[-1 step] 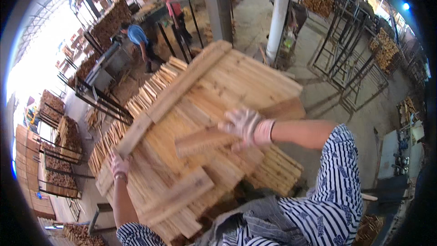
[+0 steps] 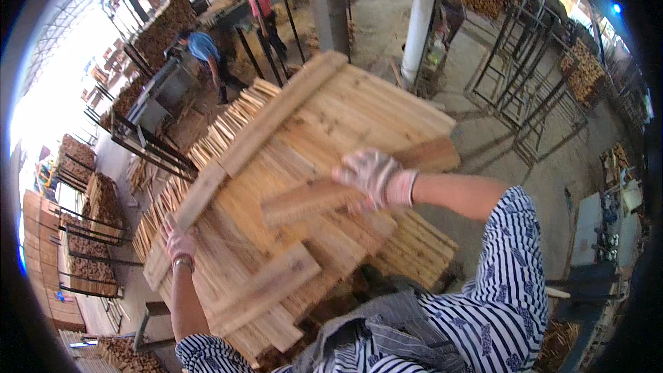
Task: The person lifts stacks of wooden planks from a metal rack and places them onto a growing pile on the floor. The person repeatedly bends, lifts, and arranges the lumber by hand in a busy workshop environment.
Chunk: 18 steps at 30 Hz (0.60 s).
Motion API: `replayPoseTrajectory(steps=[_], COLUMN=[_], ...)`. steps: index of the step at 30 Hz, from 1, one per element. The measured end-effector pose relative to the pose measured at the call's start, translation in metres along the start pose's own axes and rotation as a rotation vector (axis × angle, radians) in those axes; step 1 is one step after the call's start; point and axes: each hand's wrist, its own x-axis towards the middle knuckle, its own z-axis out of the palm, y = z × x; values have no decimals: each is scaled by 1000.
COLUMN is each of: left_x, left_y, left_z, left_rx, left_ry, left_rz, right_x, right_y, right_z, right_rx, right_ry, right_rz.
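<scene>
A broad layer of pale wooden boards lies side by side in front of me, on top of a stack. My gloved right hand is closed over a loose board that lies slantwise across them, fingers over its top. At the left, my gloved left hand grips a plank along the layer's far-left edge. A second plank continues that line, end to end. Nearer to me, a short board rests across the others. My left fingertips are partly hidden behind the plank.
Thin sticks poke out along the stack's far-left side. Beyond stand a dark pillar and a white post. Metal racks are at the right. Two people, one in a blue shirt and one in red, are at the back left.
The picture has shifted very slightly. Both hands keep their places on the wood, and the boards lie as before.
</scene>
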Motion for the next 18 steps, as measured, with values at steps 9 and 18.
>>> replayPoseTrajectory(steps=[9,18], left_x=[-212,-241], left_y=[25,0], left_z=[-74,-38], left_rx=[-238,-73], left_ry=[-409,-106], left_rz=[573,713], right_x=[-57,-151], right_y=[-3,-63], right_z=[-39,38], right_rx=[480,1151], right_ry=[238,1205], right_rz=[723,1513])
